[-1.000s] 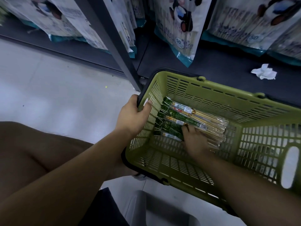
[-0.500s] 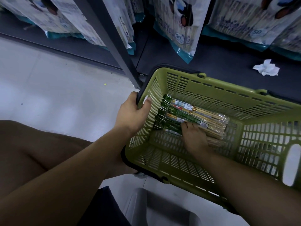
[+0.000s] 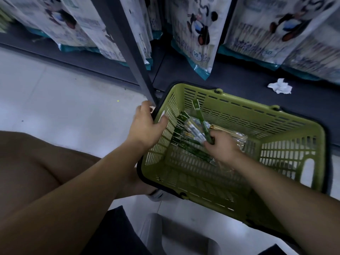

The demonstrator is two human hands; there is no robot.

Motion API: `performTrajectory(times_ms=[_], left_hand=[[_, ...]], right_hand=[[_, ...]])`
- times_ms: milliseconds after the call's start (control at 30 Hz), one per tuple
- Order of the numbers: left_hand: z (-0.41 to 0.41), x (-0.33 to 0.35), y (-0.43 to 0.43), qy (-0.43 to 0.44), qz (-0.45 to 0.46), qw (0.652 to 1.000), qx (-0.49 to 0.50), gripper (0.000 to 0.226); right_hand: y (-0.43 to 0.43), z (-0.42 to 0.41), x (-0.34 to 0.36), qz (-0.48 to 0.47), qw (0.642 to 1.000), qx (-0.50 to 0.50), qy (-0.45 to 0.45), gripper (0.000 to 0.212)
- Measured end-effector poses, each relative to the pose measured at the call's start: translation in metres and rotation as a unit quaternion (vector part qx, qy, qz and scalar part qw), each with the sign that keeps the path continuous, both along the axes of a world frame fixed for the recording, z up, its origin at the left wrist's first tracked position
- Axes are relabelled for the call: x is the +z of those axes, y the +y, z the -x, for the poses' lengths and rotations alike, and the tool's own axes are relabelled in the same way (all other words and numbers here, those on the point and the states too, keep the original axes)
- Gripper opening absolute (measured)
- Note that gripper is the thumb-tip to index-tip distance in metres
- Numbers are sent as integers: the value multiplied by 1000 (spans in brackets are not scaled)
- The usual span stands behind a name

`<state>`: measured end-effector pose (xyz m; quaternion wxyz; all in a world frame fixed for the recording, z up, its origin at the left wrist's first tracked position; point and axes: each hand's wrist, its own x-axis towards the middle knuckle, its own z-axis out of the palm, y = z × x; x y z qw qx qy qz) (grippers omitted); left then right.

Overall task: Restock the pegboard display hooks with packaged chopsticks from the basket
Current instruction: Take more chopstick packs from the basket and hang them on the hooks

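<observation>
My read: right hand (image 3: pixel 222 150) curled round lower end of one chopstick pack (image 3: pixel 201 120), long axis tilting up toward shelving (image 3: pixel 239 78). Other packs (image 3: pixel 185 133) lie flat in basket (image 3: pixel 244 103). Left hand (image 3: pixel 147 126) grips basket rim.

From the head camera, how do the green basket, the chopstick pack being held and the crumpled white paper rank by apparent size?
1. green basket, largest.
2-3. chopstick pack in the right hand and crumpled white paper: unsure; pack longer but thinner, and nearer.

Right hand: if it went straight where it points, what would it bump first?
Probably the loose chopstick packets lying in the basket, just ahead of the right hand; depth is unclear.
</observation>
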<state>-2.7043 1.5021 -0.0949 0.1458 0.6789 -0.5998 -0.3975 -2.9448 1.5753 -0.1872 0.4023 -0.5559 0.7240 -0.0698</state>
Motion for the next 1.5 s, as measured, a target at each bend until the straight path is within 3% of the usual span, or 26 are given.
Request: performTrajectory(times_ms=[67, 100, 133, 200, 300, 367, 467, 533, 600, 667, 733, 800, 833, 933, 1033, 1200, 1367, 1500], left_hand=[[1, 12, 7, -50, 124, 991, -30, 41], [4, 17, 10, -34, 143, 988, -43, 37], [8, 21, 14, 10, 122, 991, -55, 33], [20, 29, 21, 133, -2, 989, -60, 26], [32, 36, 26, 324, -136, 935, 37, 20], [33, 36, 24, 380, -163, 907, 78, 27], [32, 34, 22, 406, -174, 894, 77, 21], [33, 34, 18, 397, -177, 897, 73, 17], [33, 32, 12, 358, -155, 916, 88, 21], [28, 28, 5, 304, -122, 941, 88, 18], [24, 25, 0, 277, -98, 953, 75, 12], [22, 24, -1, 264, -92, 958, 59, 21], [22, 23, -1, 260, -93, 960, 56, 27], [20, 20, -3, 237, -88, 967, 29, 24], [17, 19, -8, 264, -106, 958, 33, 21], [18, 13, -11, 336, -133, 930, 73, 20], [20, 6, -9, 357, -146, 919, 86, 13], [21, 3, -8, 353, -146, 919, 96, 18]], right_hand=[[-6, -6, 34, 30, 992, -55, -108, 24], [-9, -13, 51, 40, 985, -73, -151, 17], [-13, -20, 68, 51, 979, -75, -180, 12], [-20, -37, 93, 73, 969, -47, -230, 7], [-22, -58, 112, 80, 962, 5, -260, 23], [-22, -64, 112, 84, 966, 11, -244, 33], [-22, -63, 105, 81, 966, 6, -245, 41], [-22, -62, 100, 52, 954, 11, -294, 33], [-22, -59, 95, -5, 925, -14, -380, 11], [-22, -49, 74, -73, 905, -78, -413, 25], [-18, -37, 45, -99, 939, -125, -306, 32], [-7, -23, 11, -72, 991, -79, -81, 32], [0, -17, -3, -66, 997, -42, 6, 39], [14, -11, -34, -88, 987, 55, 122, 72], [19, -16, -49, -81, 966, 110, 219, 84], [20, -24, -60, -84, 936, 197, 279, 72], [28, -25, -65, -41, 960, 141, 239, 71], [26, -24, -65, -40, 960, 154, 233, 68]])
